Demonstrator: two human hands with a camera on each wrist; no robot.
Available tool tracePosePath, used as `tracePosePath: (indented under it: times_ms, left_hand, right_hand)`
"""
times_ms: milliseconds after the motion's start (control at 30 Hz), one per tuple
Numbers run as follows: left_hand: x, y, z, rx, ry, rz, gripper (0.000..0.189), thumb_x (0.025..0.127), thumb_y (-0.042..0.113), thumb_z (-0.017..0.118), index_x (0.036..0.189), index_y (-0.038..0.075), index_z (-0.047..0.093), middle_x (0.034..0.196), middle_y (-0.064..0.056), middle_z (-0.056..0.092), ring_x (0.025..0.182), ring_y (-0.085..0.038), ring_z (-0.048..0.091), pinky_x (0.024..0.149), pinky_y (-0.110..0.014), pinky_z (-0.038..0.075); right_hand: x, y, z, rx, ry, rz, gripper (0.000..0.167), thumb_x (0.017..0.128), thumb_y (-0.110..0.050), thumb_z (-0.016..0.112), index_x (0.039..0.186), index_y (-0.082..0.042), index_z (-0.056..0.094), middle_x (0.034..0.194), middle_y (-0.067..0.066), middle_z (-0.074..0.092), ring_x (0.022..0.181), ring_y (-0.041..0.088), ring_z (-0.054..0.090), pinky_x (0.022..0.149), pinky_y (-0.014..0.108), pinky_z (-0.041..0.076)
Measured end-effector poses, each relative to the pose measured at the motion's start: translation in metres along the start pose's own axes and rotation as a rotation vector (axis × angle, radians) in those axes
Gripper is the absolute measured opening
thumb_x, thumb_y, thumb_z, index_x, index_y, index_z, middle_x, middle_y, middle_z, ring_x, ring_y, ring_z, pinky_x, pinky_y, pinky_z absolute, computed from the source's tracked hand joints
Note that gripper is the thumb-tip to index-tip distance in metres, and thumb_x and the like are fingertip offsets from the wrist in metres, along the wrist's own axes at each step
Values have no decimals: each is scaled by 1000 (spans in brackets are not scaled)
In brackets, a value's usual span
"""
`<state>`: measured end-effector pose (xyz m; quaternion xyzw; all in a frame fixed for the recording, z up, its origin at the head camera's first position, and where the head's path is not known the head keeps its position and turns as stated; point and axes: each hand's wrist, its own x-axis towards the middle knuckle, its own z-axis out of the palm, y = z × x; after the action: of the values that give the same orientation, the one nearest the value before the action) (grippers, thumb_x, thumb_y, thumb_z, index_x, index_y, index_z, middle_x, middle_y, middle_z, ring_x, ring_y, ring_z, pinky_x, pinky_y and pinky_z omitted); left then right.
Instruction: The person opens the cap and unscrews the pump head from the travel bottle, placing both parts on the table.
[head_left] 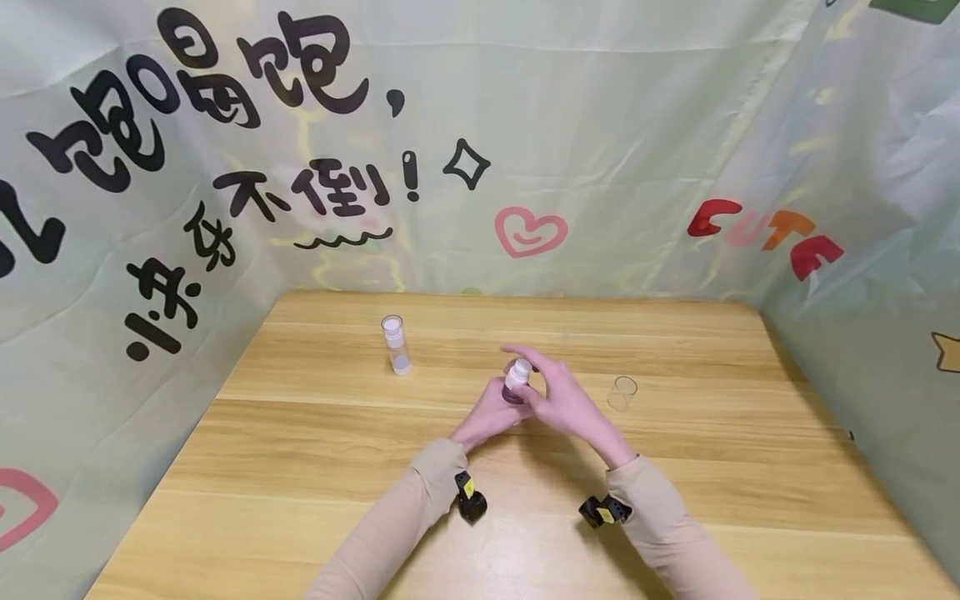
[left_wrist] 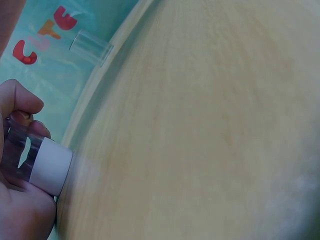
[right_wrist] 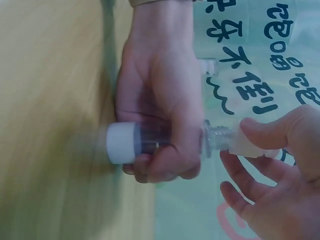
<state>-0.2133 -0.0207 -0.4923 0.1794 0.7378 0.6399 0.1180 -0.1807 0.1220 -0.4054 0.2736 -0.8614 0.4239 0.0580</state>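
My left hand (head_left: 489, 414) grips the clear body of a small pump bottle (right_wrist: 152, 137), its fingers curled round it. The bottle's white base (left_wrist: 51, 166) sticks out from the little-finger side of that hand. At the other end, my right hand (head_left: 567, 406) pinches the white pump head (right_wrist: 245, 144) between thumb and fingers. Clear screw threads (right_wrist: 218, 138) show between the pump head and the left hand. Whether the threads still engage the pump head, I cannot tell. Both hands hold the bottle above the table.
A second clear bottle with white parts (head_left: 396, 346) stands upright at the back left of the wooden table (head_left: 300, 467). To the right of the hands stands a clear cap (head_left: 622, 394). Printed cloth (head_left: 615, 150) hangs round the back and sides.
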Motion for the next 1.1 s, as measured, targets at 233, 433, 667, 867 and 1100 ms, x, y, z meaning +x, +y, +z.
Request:
tracePosePath:
  times_ms: [233,433,667,867,1100]
  left_hand:
    - [0,0,0,-53,-15,50,9,81,-6,66,83,2,61,64,8,54,56,-6,47,55,-20,42]
    - [-1,-1,-1,-62,-27,85,12,78,-6,63,79,4,59,64,8,53,54,-5,46,53,-20,42]
    - [-1,-2,0,-49,-15,75,10,77,-8,65,82,-2,60,66,7,55,58,-5,50,58,-18,45]
    - [-1,0,1,-58,-8,64,9,77,-9,64,84,-5,60,69,8,57,61,-5,51,60,-17,46]
    - [-13,24,1,-64,-8,29,10,77,-12,61,82,-3,60,69,8,57,63,-7,51,62,-16,46]
  right_hand:
    - [1,0,-9,32,67,-17,58,91,8,61,145,-6,45,109,16,68,100,30,66,91,49,54]
    - [0,8,-14,-24,172,-24,50,90,5,66,136,1,48,95,15,68,88,26,66,77,34,52]
    - [-2,18,-24,-171,228,11,39,89,-5,72,123,5,56,89,15,69,82,26,64,71,35,53]
    - [-6,30,-30,-451,203,78,40,86,-22,79,117,-1,64,89,14,73,86,32,61,85,49,48]
    - [-12,42,-31,-662,85,228,38,81,-31,83,106,-7,70,85,13,74,89,36,61,95,57,39]
